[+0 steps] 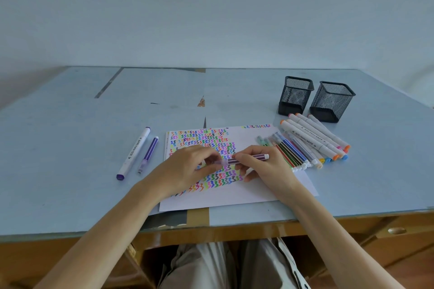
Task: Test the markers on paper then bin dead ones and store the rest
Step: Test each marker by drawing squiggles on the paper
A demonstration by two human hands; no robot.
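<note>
- Both hands are meeting over the scribbled paper (234, 197): the left hand (187, 169) is pinching what may be a clear cap (217, 162).
- Right hand (260, 166) is gripping a purple marker (249, 158).
- Untested markers (310, 145) are lying beside two mesh holders (314, 101).

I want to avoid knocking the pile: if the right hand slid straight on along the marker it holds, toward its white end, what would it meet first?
Probably the pile of markers lying at the paper's right edge; the right hand has little free paper before it, though height is unclear.
</note>
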